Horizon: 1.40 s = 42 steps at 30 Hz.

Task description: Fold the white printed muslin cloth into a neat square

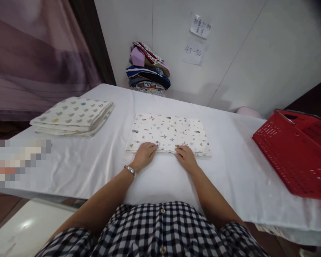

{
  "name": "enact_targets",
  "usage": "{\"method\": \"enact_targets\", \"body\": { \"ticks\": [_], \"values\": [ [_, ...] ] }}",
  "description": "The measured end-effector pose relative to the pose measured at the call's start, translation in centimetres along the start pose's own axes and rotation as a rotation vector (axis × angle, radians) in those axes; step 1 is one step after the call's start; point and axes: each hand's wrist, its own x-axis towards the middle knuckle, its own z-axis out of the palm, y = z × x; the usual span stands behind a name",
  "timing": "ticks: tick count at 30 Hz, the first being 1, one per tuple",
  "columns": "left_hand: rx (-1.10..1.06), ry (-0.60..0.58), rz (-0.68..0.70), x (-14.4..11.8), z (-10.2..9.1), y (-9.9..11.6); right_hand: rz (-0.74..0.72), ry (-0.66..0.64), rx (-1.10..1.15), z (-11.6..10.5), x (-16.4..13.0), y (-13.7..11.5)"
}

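Note:
A white cloth [168,130] with small printed figures and leaves lies folded into a flat rectangle in front of me. At its near edge, left of the middle, my left hand [144,155] is closed on the layers, fingers over the top. My right hand [186,157] grips the same edge a little to the right, its fingers also bent over the cloth. The thumbs are partly hidden. A silvery bracelet circles my left wrist.
A thicker folded cloth [72,114] with grey shapes rests on the left of the white-covered table [230,160]. At the right stands a red perforated basket [291,153]. Folded fabrics [149,71] are stacked at the back by the wall. The left edge has a blurred patch.

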Motion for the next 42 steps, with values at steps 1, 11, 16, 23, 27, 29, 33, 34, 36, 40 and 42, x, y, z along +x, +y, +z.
{"method": "enact_targets", "body": {
  "ticks": [1,11,16,23,27,29,33,34,36,40,42],
  "values": [
    [-0.002,0.000,0.003,0.0,0.0,0.0,0.003,-0.001,0.002,0.0,0.0,0.0],
    [0.169,0.017,0.091,0.1,0.1,0.0,0.013,0.070,0.001,0.6,0.3,0.4],
    [0.287,0.076,0.218,0.1,0.3,-0.3,-0.011,0.049,-0.025,0.8,0.2,0.4],
    [0.303,0.070,0.257,-0.2,0.6,-0.8,-0.014,0.000,-0.012,0.2,0.1,0.1],
    [0.293,0.071,0.210,-0.1,0.8,-0.9,0.001,-0.016,-0.022,0.2,0.1,0.2],
    [0.285,0.069,0.194,0.0,0.8,-0.8,0.005,-0.015,-0.021,0.3,0.1,0.3],
    [0.282,0.072,0.189,0.1,0.8,-0.6,0.009,0.008,-0.019,0.7,0.2,0.5],
    [0.287,0.072,0.189,0.1,0.8,-0.6,0.013,0.019,-0.020,0.8,0.2,0.5],
    [0.298,0.069,0.186,0.1,0.8,-0.6,0.020,0.041,-0.023,0.8,0.3,0.5],
    [0.310,0.072,0.188,0.1,0.8,-0.5,0.029,0.063,-0.029,0.8,0.4,0.4],
    [0.324,0.072,0.195,0.1,0.8,-0.5,0.031,0.064,-0.027,0.8,0.4,0.3]
  ]
}}
